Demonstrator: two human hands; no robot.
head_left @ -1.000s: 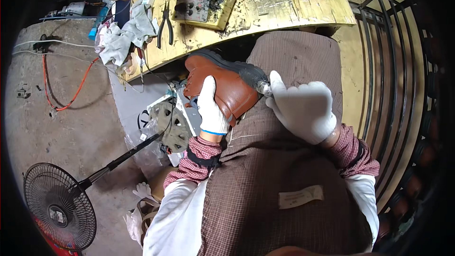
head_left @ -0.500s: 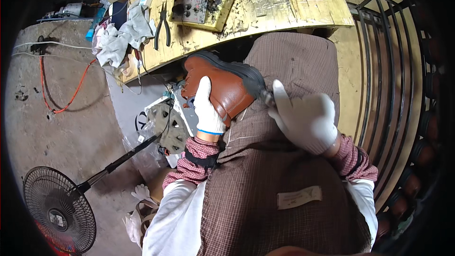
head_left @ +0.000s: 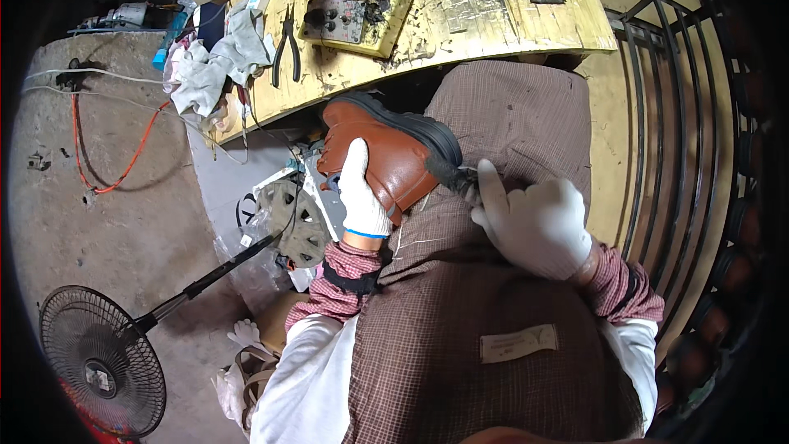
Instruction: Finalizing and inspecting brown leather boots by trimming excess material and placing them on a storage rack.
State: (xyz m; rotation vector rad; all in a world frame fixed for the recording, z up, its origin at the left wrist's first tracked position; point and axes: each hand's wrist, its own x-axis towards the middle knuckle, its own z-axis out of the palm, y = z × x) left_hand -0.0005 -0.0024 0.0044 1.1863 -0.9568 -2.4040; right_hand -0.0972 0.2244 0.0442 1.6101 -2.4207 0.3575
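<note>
A brown boot (head_left: 399,168) was held over the lap, near the front edge of the tabletop (head_left: 567,29), its black sole turned up and away. Its side was clasped by the gloved left hand (head_left: 362,193), thumb laid across the leather, the other fingers mostly hidden. A dark brush (head_left: 446,172) was pinched by the gloved right hand (head_left: 534,218), thumb and fingers closed, and its bristles were set against the boot beside the sole. The lap was covered by a brown checked apron (head_left: 444,321). On the tabletop, black-handled pliers (head_left: 285,53) were laid beside a grey control box (head_left: 335,20).
</note>
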